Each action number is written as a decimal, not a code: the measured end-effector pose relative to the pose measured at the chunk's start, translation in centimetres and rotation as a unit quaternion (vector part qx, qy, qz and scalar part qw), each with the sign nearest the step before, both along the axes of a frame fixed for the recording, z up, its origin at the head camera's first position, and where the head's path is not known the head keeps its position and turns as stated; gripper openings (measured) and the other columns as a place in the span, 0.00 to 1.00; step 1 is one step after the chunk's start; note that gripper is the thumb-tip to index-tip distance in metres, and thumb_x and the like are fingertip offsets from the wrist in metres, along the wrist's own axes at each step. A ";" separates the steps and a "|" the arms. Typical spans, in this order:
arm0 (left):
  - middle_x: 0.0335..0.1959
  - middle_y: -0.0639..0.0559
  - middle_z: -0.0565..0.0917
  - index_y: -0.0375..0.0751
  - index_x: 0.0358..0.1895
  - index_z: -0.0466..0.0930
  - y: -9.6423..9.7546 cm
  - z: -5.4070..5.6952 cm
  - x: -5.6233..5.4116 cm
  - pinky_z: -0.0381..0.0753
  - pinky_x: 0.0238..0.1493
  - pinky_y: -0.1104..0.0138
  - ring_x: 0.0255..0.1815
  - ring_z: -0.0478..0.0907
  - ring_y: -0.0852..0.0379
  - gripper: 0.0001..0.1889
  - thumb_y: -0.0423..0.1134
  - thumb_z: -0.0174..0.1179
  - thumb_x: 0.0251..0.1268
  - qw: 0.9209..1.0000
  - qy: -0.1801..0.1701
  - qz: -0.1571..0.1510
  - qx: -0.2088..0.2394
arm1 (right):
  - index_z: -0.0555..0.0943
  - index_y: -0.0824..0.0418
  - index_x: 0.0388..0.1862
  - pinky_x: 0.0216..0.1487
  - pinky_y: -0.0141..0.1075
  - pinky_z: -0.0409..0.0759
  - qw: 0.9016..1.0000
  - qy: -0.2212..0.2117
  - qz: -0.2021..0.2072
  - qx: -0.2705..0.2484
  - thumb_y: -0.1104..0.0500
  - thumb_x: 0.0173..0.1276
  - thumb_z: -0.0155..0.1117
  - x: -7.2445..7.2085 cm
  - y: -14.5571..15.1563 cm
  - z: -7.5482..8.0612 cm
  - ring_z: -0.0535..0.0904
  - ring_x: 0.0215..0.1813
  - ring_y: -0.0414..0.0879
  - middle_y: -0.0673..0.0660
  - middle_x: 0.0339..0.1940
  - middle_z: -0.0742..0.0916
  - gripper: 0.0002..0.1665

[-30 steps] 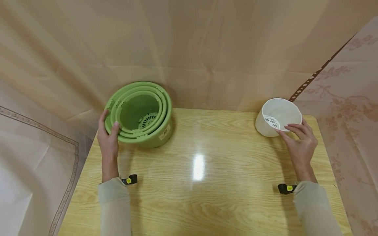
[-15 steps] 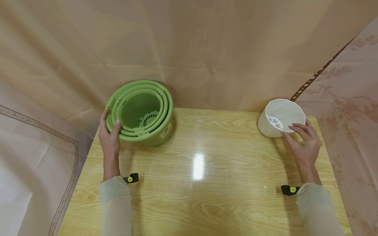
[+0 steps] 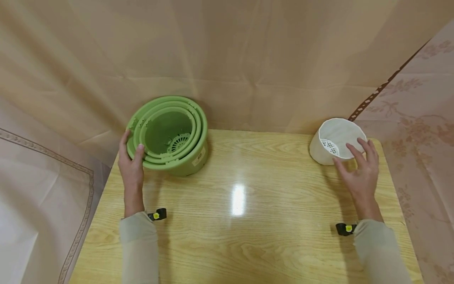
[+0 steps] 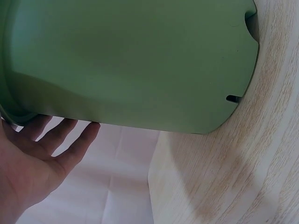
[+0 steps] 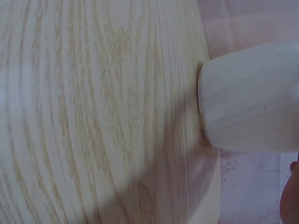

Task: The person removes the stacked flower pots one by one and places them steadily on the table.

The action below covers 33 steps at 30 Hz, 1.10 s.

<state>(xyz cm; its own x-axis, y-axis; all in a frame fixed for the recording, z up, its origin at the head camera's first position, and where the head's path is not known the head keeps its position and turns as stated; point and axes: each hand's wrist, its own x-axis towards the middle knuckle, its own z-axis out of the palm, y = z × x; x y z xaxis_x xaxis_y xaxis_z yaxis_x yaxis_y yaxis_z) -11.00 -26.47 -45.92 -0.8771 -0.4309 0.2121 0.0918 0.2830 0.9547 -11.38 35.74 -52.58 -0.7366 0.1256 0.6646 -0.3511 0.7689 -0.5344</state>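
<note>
Nested green plastic flowerpots (image 3: 188,166) stand at the table's back left, rims up, with a slotted base showing inside the innermost one. My left hand (image 3: 131,169) grips the outermost pot's left rim, thumb over the rim. In the left wrist view, the left fingers (image 4: 77,150) lie against that pot's outer side. A smaller white flowerpot (image 3: 319,152) with a perforated bottom stands at the back right. Close at its front right rim, my right hand (image 3: 360,177) has its thumb and fingers spread apart. Only a sliver of that hand shows beside the white pot in the right wrist view.
The wooden table (image 3: 237,244) runs back to a beige cloth curtain (image 3: 230,59) behind both pots. A floral cloth (image 3: 422,150) hangs along the right side. A black wrist camera (image 3: 160,213) sits at the left cuff, and another wrist camera (image 3: 342,228) at the right cuff.
The right hand has loosened its pinch on the white flowerpot's rim and spread its fingers. The white pot shifted slightly right, then stayed. The left hand keeps its grip on the green pots.
</note>
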 end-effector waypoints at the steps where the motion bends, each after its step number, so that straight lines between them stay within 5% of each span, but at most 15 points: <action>1: 0.72 0.55 0.68 0.57 0.75 0.63 0.0 0.0 0.0 0.73 0.57 0.72 0.59 0.73 0.57 0.30 0.45 0.56 0.71 1.000 0.000 0.000 0.000 | 0.85 0.69 0.50 0.75 0.55 0.54 1.000 -0.004 0.000 0.004 0.31 0.58 0.66 0.0 -0.1 0.1 0.62 0.74 0.64 0.67 0.64 0.79 0.43; 15: 0.72 0.53 0.69 0.55 0.75 0.63 -0.1 0.0 0.0 0.73 0.56 0.72 0.58 0.73 0.56 0.30 0.43 0.57 0.72 1.000 0.004 -0.001 0.011 | 0.78 0.63 0.63 0.75 0.55 0.54 0.997 -0.026 0.018 0.070 0.27 0.60 0.60 -0.2 -1.7 1.8 0.59 0.76 0.63 0.63 0.70 0.75 0.47; 25: 0.73 0.48 0.67 0.45 0.75 0.63 1.6 2.9 0.9 0.71 0.58 0.71 0.60 0.72 0.55 0.30 0.43 0.55 0.72 1.000 0.001 -0.009 0.004 | 0.77 0.63 0.64 0.75 0.53 0.58 0.994 -0.012 0.040 0.103 0.29 0.60 0.61 -0.5 -3.0 3.3 0.63 0.73 0.65 0.63 0.70 0.75 0.46; 33: 0.73 0.49 0.68 0.47 0.75 0.63 1.7 2.9 1.0 0.73 0.59 0.71 0.61 0.73 0.55 0.29 0.41 0.56 0.72 1.000 -0.009 -0.006 0.013 | 0.77 0.63 0.65 0.73 0.50 0.61 0.992 -0.005 0.058 0.113 0.30 0.60 0.62 -0.7 -4.2 4.3 0.68 0.70 0.64 0.64 0.68 0.77 0.47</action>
<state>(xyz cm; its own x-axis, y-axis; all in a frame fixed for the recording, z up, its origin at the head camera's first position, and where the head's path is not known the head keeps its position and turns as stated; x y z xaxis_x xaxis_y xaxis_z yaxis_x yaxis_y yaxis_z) -10.00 -24.80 -42.98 -0.8861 -0.4251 0.1850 0.0777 0.2572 0.9632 -12.11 31.54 -48.27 -0.7440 -0.1119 0.6587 -0.4403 0.8237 -0.3574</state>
